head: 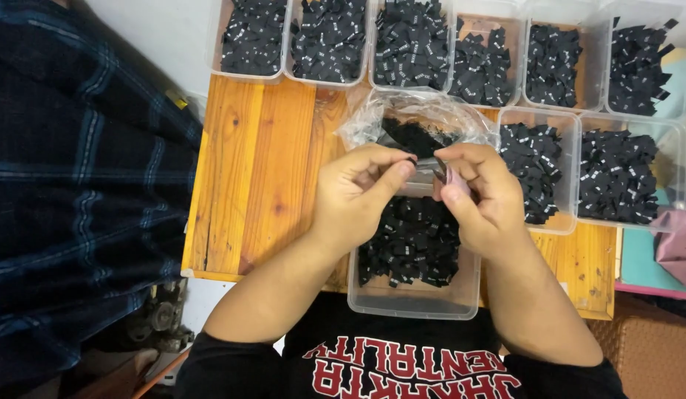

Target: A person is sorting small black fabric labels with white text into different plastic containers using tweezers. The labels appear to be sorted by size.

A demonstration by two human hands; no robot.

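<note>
Two hands, the left hand (354, 198) and right hand (479, 193), meet above a clear tub (414, 295) of black labels (413, 244) on the wooden tabletop (258, 170), fingers pinched shut on one small label (430, 168) held over the tub, seemingly so strays drop in.

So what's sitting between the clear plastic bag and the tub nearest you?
In the head view, both hands: left hand and right hand, pinching small black labels between bag and tub.
</note>
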